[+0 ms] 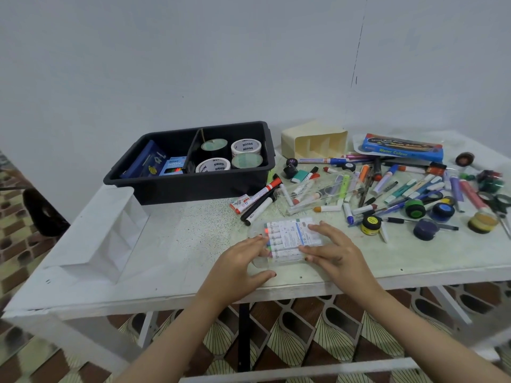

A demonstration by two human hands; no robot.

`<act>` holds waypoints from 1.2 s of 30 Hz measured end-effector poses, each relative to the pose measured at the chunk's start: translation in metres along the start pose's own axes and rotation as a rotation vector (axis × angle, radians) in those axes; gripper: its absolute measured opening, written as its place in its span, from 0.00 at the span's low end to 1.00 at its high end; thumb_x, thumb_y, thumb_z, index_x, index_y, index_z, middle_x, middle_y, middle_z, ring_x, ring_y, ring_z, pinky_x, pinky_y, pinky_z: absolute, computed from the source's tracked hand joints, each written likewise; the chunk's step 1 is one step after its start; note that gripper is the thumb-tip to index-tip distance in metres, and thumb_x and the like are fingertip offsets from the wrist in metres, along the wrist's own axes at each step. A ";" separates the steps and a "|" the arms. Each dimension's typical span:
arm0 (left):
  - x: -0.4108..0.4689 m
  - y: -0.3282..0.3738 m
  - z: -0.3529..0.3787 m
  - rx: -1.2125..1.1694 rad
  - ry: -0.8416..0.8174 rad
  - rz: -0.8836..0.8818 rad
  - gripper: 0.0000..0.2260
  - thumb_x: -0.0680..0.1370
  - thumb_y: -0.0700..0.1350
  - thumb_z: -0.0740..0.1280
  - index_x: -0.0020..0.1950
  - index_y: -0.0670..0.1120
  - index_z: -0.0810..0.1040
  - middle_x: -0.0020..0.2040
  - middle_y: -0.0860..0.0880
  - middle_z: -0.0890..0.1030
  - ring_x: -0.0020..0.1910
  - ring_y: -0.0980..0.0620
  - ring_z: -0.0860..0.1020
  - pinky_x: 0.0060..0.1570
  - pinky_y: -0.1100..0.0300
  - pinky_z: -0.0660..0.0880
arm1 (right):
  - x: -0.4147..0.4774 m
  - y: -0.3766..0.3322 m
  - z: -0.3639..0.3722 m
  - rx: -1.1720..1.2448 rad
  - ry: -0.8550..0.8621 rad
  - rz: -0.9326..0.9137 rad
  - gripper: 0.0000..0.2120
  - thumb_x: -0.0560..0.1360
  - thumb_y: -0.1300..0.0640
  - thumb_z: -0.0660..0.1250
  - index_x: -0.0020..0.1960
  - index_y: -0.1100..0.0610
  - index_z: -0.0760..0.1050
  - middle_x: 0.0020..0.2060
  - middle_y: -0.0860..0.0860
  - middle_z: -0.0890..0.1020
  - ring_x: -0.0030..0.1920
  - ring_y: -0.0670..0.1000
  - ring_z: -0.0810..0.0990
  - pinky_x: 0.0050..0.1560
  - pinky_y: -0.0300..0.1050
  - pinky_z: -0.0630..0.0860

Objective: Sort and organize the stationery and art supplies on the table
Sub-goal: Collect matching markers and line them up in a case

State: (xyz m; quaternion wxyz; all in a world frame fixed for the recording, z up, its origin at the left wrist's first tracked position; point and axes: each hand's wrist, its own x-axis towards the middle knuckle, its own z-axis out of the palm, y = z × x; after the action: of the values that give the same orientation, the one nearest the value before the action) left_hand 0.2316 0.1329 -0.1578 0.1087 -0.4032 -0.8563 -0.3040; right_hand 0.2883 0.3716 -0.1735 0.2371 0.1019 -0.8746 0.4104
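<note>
A clear plastic pack of markers (286,237) lies flat near the table's front edge. My left hand (239,265) touches its left end with straight fingers, thumb spread toward the edge. On the pack's right side rests my right hand (334,252), fingers extended over the label. A black bin (190,181) at the back left holds tape rolls (246,146) in one compartment and blue boxes (154,163) in the other. Loose markers, pens and paint pots (387,189) are scattered over the right half of the table.
A white organizer (105,239) lies on its side at the left. A cream organizer (315,139) lies tipped behind the clutter, beside a blue water colour box (402,149). Scissors (497,205) sit at the far right. A dark chair (41,214) stands left of the table.
</note>
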 end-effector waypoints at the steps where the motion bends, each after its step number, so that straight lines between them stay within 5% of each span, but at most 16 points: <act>1: 0.001 0.000 0.000 -0.004 0.000 0.000 0.22 0.70 0.57 0.68 0.56 0.44 0.80 0.62 0.51 0.78 0.65 0.62 0.69 0.66 0.72 0.61 | 0.000 0.000 0.000 0.051 -0.024 0.051 0.12 0.71 0.55 0.73 0.53 0.45 0.81 0.62 0.40 0.74 0.70 0.45 0.66 0.68 0.48 0.67; 6: -0.001 0.002 0.002 0.015 0.028 0.015 0.23 0.70 0.56 0.69 0.58 0.42 0.79 0.59 0.51 0.80 0.64 0.61 0.71 0.65 0.70 0.64 | -0.001 -0.003 -0.007 0.125 -0.144 0.133 0.21 0.70 0.56 0.73 0.54 0.32 0.76 0.64 0.38 0.72 0.72 0.40 0.62 0.71 0.44 0.63; 12: -0.001 0.003 0.005 0.023 0.048 0.017 0.23 0.70 0.57 0.69 0.57 0.41 0.80 0.56 0.50 0.82 0.63 0.56 0.75 0.63 0.63 0.70 | 0.001 -0.002 -0.017 0.122 -0.273 0.136 0.24 0.71 0.54 0.73 0.59 0.31 0.72 0.67 0.35 0.68 0.72 0.36 0.57 0.72 0.45 0.59; 16: -0.001 0.004 0.005 0.005 0.054 0.001 0.21 0.71 0.56 0.68 0.55 0.41 0.81 0.58 0.50 0.81 0.62 0.57 0.75 0.62 0.64 0.70 | 0.001 0.000 -0.017 0.054 -0.217 0.143 0.23 0.68 0.44 0.73 0.61 0.35 0.72 0.70 0.36 0.63 0.71 0.40 0.62 0.71 0.45 0.63; 19: 0.000 0.005 0.005 -0.009 0.053 -0.011 0.21 0.71 0.55 0.68 0.55 0.42 0.81 0.59 0.50 0.80 0.63 0.59 0.74 0.63 0.68 0.68 | 0.004 -0.003 -0.017 0.110 -0.179 0.217 0.21 0.68 0.55 0.75 0.57 0.38 0.76 0.74 0.39 0.55 0.68 0.40 0.65 0.64 0.28 0.64; 22: 0.000 0.006 0.005 -0.020 0.057 -0.029 0.21 0.71 0.55 0.68 0.55 0.41 0.81 0.58 0.50 0.81 0.62 0.60 0.74 0.64 0.71 0.65 | 0.005 -0.006 -0.016 0.160 -0.167 0.248 0.20 0.68 0.59 0.75 0.53 0.40 0.78 0.73 0.40 0.57 0.71 0.42 0.63 0.68 0.35 0.63; 30: 0.000 0.006 0.007 -0.028 0.079 -0.042 0.19 0.72 0.55 0.67 0.53 0.42 0.82 0.60 0.52 0.80 0.62 0.62 0.73 0.63 0.72 0.66 | 0.003 -0.005 -0.011 0.183 -0.120 0.239 0.21 0.70 0.60 0.73 0.51 0.34 0.77 0.64 0.34 0.67 0.69 0.42 0.67 0.66 0.28 0.61; 36: 0.001 0.005 0.014 -0.006 0.153 -0.034 0.16 0.73 0.53 0.66 0.50 0.41 0.83 0.55 0.48 0.82 0.58 0.56 0.78 0.60 0.62 0.72 | 0.001 -0.007 -0.010 0.202 -0.105 0.235 0.24 0.69 0.59 0.74 0.49 0.28 0.76 0.68 0.32 0.62 0.68 0.30 0.61 0.66 0.28 0.62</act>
State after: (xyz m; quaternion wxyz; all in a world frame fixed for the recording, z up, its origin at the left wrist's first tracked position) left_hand 0.2362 0.1447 -0.1667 0.1673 -0.3644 -0.8514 -0.3380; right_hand 0.2927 0.3748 -0.1630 0.1300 0.0432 -0.8461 0.5152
